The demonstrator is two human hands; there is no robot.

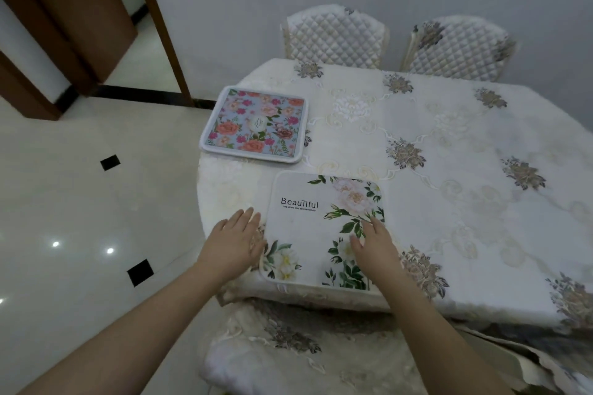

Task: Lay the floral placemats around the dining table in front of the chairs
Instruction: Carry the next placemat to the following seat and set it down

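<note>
A white placemat with pale roses and the word "Beautiful" lies flat at the near edge of the dining table. My left hand rests flat at its left edge, fingers apart. On the mat's right part lies my right hand, palm down with fingers spread. A second placemat, blue with pink and orange flowers, lies at the table's left end, apart from both hands.
A cream embroidered tablecloth covers the table. Two quilted chairs stand at the far side against the wall. A cushioned chair seat sits just below the near edge. Glossy tiled floor and a brown door frame lie to the left.
</note>
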